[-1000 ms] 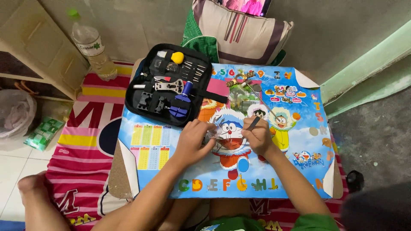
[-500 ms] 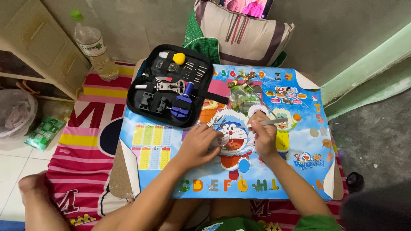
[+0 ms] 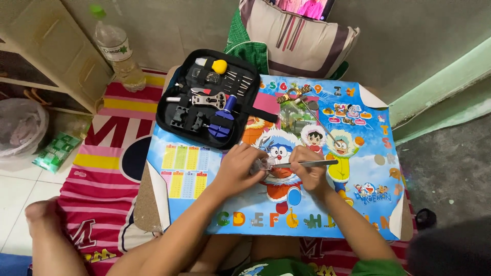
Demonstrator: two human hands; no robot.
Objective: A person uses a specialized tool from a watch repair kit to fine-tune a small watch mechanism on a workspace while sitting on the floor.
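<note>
A person sits at a small table [image 3: 149,204] covered with a bright cartoon mat [image 3: 327,214]. The left hand [image 3: 236,169] is curled around a small shiny thing [image 3: 265,163] and presses it down on the middle of the mat. It is too small to tell what it is. The right hand [image 3: 307,171] pinches a thin metal tool [image 3: 312,163]. The tool lies flat, and its tip points at the shiny thing, just beside the left fingers.

A black zip case [image 3: 169,115] lies open at the top left of the mat. Inside it are small tools in neat slots: a yellow ball [image 3: 219,66], a blue holder [image 3: 221,124], a silver wrench [image 3: 204,98] and a row of thin metal picks [image 3: 240,82].

A clear little bag [image 3: 294,115] with small bits in it lies above the hands, next to the case.

A plastic bottle [image 3: 118,53] with a green cap stands on the floor, well away from the hands. A striped pillow [image 3: 299,41] leans on the wall behind the table.
</note>
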